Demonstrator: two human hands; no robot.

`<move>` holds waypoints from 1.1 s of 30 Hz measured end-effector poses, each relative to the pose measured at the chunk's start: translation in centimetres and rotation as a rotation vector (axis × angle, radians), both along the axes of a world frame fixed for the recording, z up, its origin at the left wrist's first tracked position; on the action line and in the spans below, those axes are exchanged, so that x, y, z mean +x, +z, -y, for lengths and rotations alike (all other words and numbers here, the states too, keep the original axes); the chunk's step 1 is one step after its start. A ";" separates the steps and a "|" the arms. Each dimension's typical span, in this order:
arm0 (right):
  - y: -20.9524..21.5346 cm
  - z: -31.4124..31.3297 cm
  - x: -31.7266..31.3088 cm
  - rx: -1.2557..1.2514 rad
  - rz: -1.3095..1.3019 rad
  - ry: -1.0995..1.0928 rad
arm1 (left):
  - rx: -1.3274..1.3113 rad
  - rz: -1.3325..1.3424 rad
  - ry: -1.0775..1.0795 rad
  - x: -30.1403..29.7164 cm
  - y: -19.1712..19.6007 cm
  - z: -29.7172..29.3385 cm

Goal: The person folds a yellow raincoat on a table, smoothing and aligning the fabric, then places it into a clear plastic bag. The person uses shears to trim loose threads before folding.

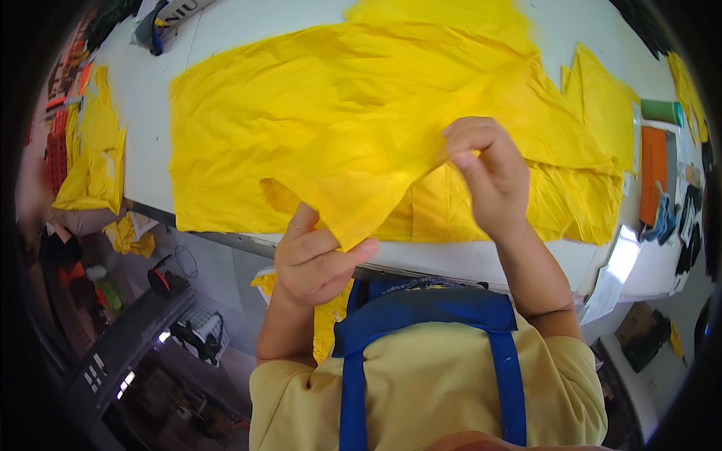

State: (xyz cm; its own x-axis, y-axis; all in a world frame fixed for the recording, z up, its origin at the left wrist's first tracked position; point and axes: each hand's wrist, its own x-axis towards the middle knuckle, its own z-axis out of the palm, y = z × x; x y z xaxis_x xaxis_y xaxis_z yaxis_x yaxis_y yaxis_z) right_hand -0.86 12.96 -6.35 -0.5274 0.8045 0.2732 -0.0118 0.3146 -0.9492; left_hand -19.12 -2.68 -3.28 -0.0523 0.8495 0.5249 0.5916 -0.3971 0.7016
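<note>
A large piece of thin yellow fabric (323, 98) lies spread and wrinkled over the white table in front of me. My left hand (320, 259) grips a pointed corner of it near the table's front edge, with the thumb behind and the fingers at the tip. Farther right and higher, my right hand (489, 177) pinches the same fabric's edge between thumb and forefinger. Between both hands the cloth is lifted in a fold. Under it, more folded yellow fabric with seams shows along the front edge.
The white table (150, 150) carries another yellow bundle (90, 173) at the left. Toward the right are a green roll (660, 112), an orange box (656, 177), blue-handled scissors (659, 218) and a paper sheet (611, 274). A wire basket (203, 334) stands below, at the left.
</note>
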 end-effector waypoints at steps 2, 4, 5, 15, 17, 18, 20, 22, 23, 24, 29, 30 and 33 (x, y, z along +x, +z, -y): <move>-1.4 -0.3 3.2 -0.146 -0.015 -0.216 | 0.005 -0.026 0.026 0.6 0.2 -0.1; -4.5 -0.6 9.5 -0.241 0.052 -0.467 | -0.036 -0.082 0.067 1.2 0.3 0.4; -6.0 -0.3 13.0 -0.312 0.075 -0.639 | -0.080 -0.122 0.085 1.2 0.5 1.0; -18.5 7.2 43.9 -0.071 0.816 -1.506 | -0.289 1.242 0.127 1.4 -4.6 3.3; -18.8 5.5 44.8 -0.069 0.875 -1.338 | -0.372 1.364 0.115 2.1 -4.1 3.1; -18.6 4.2 44.9 -0.050 0.909 -1.296 | -0.427 1.442 0.059 1.8 -4.0 3.0; -17.8 1.1 45.6 -0.140 0.716 -1.279 | -0.527 1.500 0.097 1.3 -4.0 2.9; -16.9 -1.7 46.9 -0.359 0.263 -1.301 | -0.631 1.453 0.282 1.3 -4.2 2.4; -16.2 -3.2 47.2 -0.374 0.355 -1.249 | -0.635 1.396 0.310 1.5 -4.3 2.3; -15.3 -4.7 47.2 -0.390 0.442 -1.196 | -0.637 1.335 0.338 1.8 -4.3 2.0; -8.6 -8.9 43.0 -0.518 1.102 -0.915 | -0.648 1.234 0.337 3.1 -4.0 0.9; -7.3 -8.9 42.3 -0.398 1.211 -0.865 | -0.637 1.235 0.357 3.3 -4.3 0.8; -3.1 -6.3 36.4 0.075 1.360 -0.844 | -0.628 1.259 0.391 3.3 -5.2 0.7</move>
